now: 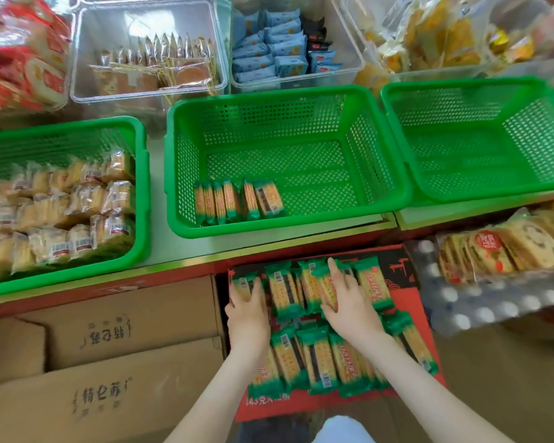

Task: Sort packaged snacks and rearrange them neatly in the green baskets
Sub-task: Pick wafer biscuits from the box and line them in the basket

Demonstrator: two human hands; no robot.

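A red box below the shelf holds several green-edged cracker packs in two rows. My left hand grips the leftmost pack of the far row. My right hand lies over the packs in the middle of that row, fingers curled round them and the index finger stretched forward. The middle green basket on the shelf holds a short row of the same packs in its near left corner. The right green basket has nothing in it. The left green basket is full of clear-wrapped biscuit packs.
Cardboard cartons stand left of the red box. A spotted bag of round crackers sits to its right. Clear bins of snacks line the back of the shelf, with red packs at far left.
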